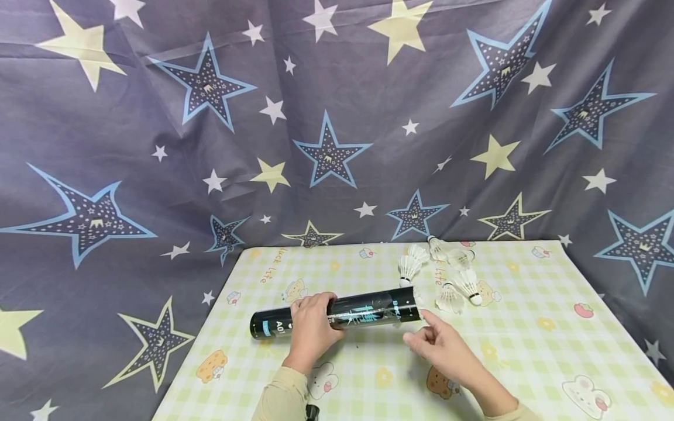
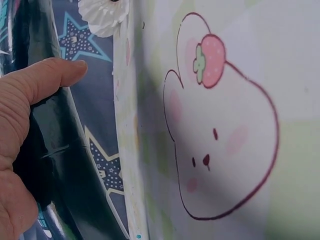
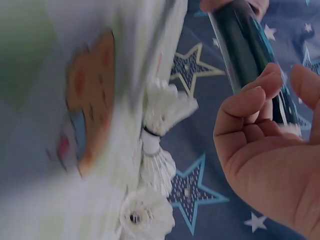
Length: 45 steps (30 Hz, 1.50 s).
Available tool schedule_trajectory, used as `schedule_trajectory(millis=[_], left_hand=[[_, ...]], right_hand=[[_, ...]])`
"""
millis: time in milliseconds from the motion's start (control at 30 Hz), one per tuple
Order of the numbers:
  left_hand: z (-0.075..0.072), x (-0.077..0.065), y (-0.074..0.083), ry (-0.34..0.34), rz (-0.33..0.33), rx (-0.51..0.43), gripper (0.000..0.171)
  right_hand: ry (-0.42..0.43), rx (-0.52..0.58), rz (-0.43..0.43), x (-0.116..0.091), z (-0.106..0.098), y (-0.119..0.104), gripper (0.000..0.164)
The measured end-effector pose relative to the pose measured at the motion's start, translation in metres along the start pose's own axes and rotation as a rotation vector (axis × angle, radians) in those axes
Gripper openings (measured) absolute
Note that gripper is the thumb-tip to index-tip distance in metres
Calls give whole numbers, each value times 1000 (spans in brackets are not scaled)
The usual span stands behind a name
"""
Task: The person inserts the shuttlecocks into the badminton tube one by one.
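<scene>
1. Reaching in with both arms from the near side, with a pale sleeve on each, and with a small black thing partly showing just beside the left one.
2. Stretching the right hand forward and toward the left, with bent fingers, with the thumb apart, and with nothing seen between; very close to the end of a black tube, touching or not hard to tell.
3. Gripping the tube left of its middle with the left hand, with fingers over the top and thumb on the near side.
4. Holding the tube sideways above the table, with white feathery bits at the end by the right hand.
5. Seeing white shuttlecocks bunched past the right hand.
6. Seeing a starry curtain far past both hands.
</scene>
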<state>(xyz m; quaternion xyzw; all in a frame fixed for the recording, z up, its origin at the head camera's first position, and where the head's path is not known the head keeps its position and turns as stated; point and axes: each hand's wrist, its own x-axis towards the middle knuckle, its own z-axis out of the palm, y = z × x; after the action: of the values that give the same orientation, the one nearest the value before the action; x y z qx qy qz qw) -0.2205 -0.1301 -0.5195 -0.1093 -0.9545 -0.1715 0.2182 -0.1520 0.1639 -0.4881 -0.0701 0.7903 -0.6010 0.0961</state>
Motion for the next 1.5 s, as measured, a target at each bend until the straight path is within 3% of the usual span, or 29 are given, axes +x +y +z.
schedule_trajectory(millis=[233, 567, 800, 900, 1033, 1133, 1333, 1500], left_hand=[[2, -1, 0, 27, 14, 3, 72], [1, -2, -1, 39, 25, -3, 73], [1, -5, 2, 19, 37, -7, 76], [1, -6, 4, 16, 41, -3, 77], [0, -6, 5, 23, 42, -6, 77], [0, -5, 5, 29, 33, -13, 77], [-1, -4, 3, 22, 19, -18, 76], [0, -5, 3, 25, 27, -11, 77]], right_hand=[[-23, 25, -38, 2, 9, 2, 60], [-47, 50, -23, 6, 14, 4, 57], [-161, 142, 22, 14, 7, 8, 50], [-211, 142, 34, 13, 3, 9, 55], [-239, 120, 55, 9, -7, 9, 80], [-241, 98, 35, 6, -18, 10, 85], [-159, 68, -47, 6, -47, 14, 57], [41, 80, 43, 14, -63, 15, 67]])
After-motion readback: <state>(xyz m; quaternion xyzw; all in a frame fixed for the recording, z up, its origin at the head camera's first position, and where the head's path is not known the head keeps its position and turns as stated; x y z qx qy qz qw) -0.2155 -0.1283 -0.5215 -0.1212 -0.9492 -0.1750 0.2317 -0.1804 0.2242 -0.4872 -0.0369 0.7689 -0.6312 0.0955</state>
